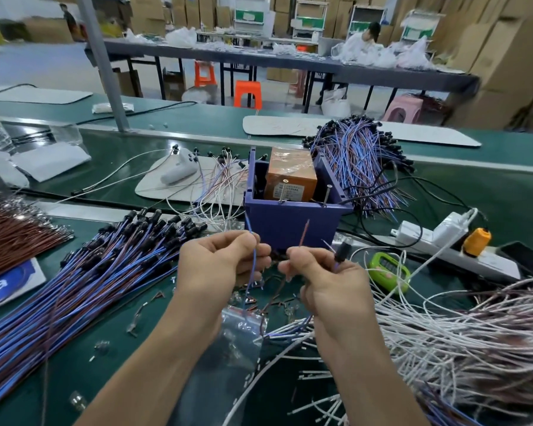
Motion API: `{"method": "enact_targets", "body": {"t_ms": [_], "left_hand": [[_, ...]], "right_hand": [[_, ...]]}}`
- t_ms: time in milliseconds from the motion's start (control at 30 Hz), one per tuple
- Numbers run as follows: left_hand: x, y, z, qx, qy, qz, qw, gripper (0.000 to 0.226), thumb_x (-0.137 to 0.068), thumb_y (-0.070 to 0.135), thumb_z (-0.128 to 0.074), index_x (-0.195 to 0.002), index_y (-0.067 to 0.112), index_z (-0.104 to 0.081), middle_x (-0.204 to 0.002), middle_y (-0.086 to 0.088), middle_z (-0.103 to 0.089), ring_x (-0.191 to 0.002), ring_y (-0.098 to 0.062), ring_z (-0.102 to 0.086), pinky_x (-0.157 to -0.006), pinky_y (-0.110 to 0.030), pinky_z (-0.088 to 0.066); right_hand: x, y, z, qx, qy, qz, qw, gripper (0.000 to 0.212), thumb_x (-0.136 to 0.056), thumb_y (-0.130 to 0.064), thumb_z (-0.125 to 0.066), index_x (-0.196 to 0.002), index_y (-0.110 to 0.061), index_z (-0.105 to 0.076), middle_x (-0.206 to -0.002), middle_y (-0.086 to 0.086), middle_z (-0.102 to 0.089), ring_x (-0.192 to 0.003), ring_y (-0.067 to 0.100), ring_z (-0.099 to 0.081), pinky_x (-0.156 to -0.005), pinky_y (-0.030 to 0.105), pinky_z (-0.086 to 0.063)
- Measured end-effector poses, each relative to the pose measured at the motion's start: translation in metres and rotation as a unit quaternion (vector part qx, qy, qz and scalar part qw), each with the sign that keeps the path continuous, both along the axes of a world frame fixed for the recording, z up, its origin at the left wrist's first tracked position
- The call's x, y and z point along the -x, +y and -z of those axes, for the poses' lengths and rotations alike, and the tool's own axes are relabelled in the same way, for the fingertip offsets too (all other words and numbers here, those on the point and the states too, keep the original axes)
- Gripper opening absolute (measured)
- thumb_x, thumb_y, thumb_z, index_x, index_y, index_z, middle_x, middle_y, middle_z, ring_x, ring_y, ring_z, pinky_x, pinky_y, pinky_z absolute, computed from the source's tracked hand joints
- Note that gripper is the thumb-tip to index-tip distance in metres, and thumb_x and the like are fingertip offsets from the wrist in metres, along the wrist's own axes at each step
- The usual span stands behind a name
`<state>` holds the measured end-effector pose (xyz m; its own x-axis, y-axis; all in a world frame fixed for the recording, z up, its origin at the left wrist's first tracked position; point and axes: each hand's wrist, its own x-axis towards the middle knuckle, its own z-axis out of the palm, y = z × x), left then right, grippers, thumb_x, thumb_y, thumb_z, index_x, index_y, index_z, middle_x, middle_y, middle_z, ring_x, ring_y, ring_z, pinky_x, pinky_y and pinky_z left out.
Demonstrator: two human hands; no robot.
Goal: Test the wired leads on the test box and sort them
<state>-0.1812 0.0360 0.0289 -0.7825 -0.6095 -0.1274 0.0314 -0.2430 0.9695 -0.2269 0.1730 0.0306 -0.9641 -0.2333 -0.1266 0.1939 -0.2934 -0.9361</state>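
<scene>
The purple test box [285, 221] stands mid-table with an orange block [290, 176] inside and two upright metal pins on its front rim. Just in front of it, my left hand [219, 265] pinches a blue wire [254, 262] that points up toward the box. My right hand [326, 284] pinches a red-brown wire [303, 235], also pointing up, and holds the lead's black end piece [341, 252] beside it. Both wire tips are short of the pins.
A large pile of blue and red leads [99, 278] lies at left, another pile [360, 161] behind the box at right, white wires [459, 342] at right. A power strip [456, 247], a green counter [388, 269], a small plastic bag [243, 330] lie nearby.
</scene>
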Motion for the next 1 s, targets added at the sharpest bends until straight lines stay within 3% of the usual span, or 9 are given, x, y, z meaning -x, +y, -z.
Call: {"method": "enact_targets", "body": {"t_ms": [67,233,433,667,1000], "left_hand": [[0.008,-0.002,-0.010,0.034,-0.010,-0.025,0.999,0.012,-0.096,0.012,-0.066,-0.086,0.008,-0.073,-0.072,-0.015,-0.077,-0.056,-0.027,-0.074,-0.049,-0.029,-0.058],[0.034,0.004,-0.024,0.163,-0.051,-0.100,0.980,0.029,-0.086,0.017,-0.069,-0.057,0.017,-0.073,-0.052,-0.006,-0.068,-0.037,-0.018,-0.061,-0.044,-0.029,-0.050],[0.049,0.019,-0.017,0.209,-0.051,-0.124,0.969,0.030,-0.090,0.016,-0.069,-0.061,0.013,-0.072,-0.047,0.001,-0.066,-0.036,-0.010,-0.061,-0.034,-0.015,-0.039],[0.061,0.026,-0.012,0.216,-0.052,-0.109,0.969,0.029,-0.089,0.013,-0.068,-0.060,0.013,-0.071,-0.049,0.001,-0.067,-0.038,-0.011,-0.064,-0.036,-0.015,-0.040],[0.066,0.022,-0.008,0.230,-0.045,-0.092,0.968,0.030,-0.090,0.014,-0.069,-0.060,0.016,-0.072,-0.052,0.002,-0.069,-0.040,-0.014,-0.066,-0.038,-0.014,-0.041]], "right_hand": [[0.013,0.001,-0.003,0.006,-0.039,0.048,0.998,0.018,-0.091,-0.008,-0.073,-0.073,-0.011,-0.070,-0.064,0.011,-0.071,-0.044,0.012,-0.034,-0.043,0.020,-0.031],[0.040,0.000,-0.013,0.028,-0.070,0.123,0.990,0.015,-0.096,-0.013,-0.069,-0.085,-0.003,-0.070,-0.052,0.002,-0.061,-0.043,0.010,-0.037,-0.038,0.019,-0.027],[0.055,-0.001,-0.006,0.029,-0.070,0.135,0.988,0.018,-0.094,-0.013,-0.072,-0.076,-0.009,-0.067,-0.052,0.002,-0.060,-0.043,0.010,-0.043,-0.040,0.019,-0.032],[0.060,0.001,0.008,0.045,-0.058,0.132,0.988,0.029,-0.092,-0.011,-0.074,-0.066,-0.014,-0.061,-0.054,0.002,-0.059,-0.048,0.011,-0.049,-0.046,0.021,-0.038],[0.062,0.002,0.013,0.048,-0.063,0.125,0.989,0.022,-0.091,-0.011,-0.074,-0.072,-0.013,-0.062,-0.057,0.004,-0.058,-0.051,0.013,-0.047,-0.049,0.023,-0.036]]}}
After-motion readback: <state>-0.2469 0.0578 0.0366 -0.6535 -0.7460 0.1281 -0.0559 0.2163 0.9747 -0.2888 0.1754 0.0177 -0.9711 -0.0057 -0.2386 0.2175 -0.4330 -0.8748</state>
